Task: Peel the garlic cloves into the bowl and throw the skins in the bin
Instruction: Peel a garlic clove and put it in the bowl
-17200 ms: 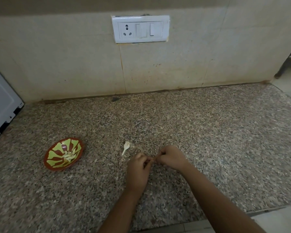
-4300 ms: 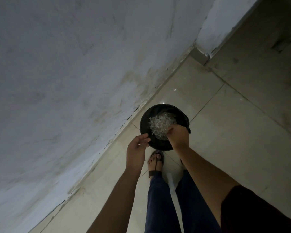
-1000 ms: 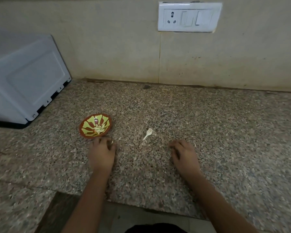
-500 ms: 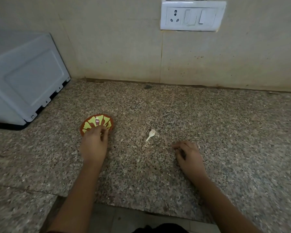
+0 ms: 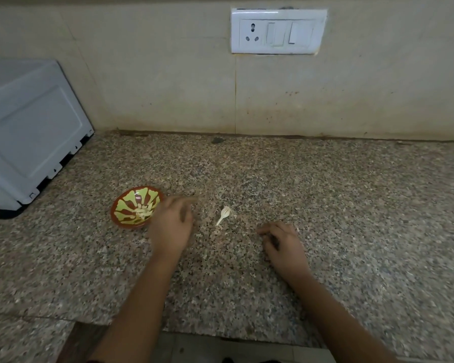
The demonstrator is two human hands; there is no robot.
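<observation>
**Both hands on the granite desk, bowl of peeled garlic to the left**

Head view: we look down on a speckled granite desk (image 5: 325, 205) that meets a beige tiled wall at its back edge. A small bowl (image 5: 121, 218), red-brown with a yellow-green petal pattern, sits left of centre, nearer the front edge than the back. Pale peeled garlic cloves (image 5: 142, 213) lie in its bottom. A single pale garlic piece with a thin stalk (image 5: 223, 215) lies on the bare desk to the right of the bowl, between our two hands and apart from both.

Our left hand (image 5: 171, 226) is just right of the bowl, at its rim or very close to it; we cannot tell whether it touches. Its fingers are blurred and stretched forward, loosely spread, and we see nothing held in them. Our right hand (image 5: 283, 243) rests palm down on the desk to the right of the garlic piece, fingers curled inward in a narrow, loose curl; whether anything lies under them we cannot tell.

A grey-white appliance (image 5: 26, 132) stands at the left edge of the desk. A white socket and switch plate (image 5: 278, 31) is fixed to the wall above the back edge. A small dark speck (image 5: 217, 140) lies where desk meets wall.
</observation>
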